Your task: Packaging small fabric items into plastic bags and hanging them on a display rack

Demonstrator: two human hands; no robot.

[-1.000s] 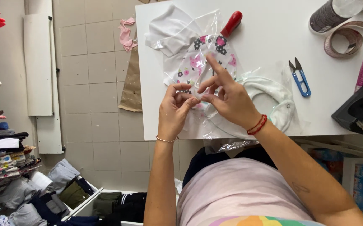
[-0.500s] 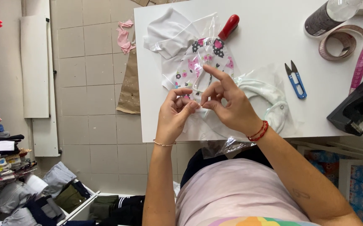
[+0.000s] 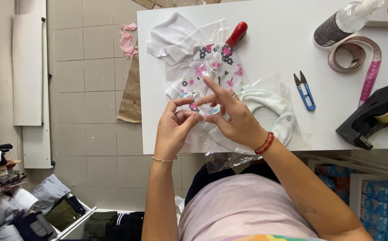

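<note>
I pinch the clear plastic bag near the table's front edge: left hand fingertips closed on the film, right hand gripping it, index raised. Keep the film taut. Inside: floral garment; white bib lies beside it. Blue snips stay apart.

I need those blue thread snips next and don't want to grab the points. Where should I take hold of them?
Take the blue thread snips by the blue handle end, which points toward the near table edge; the dark blades point away from you. They lie flat on the white table, apart from other things, so the right hand could probably come from that near side.
</note>
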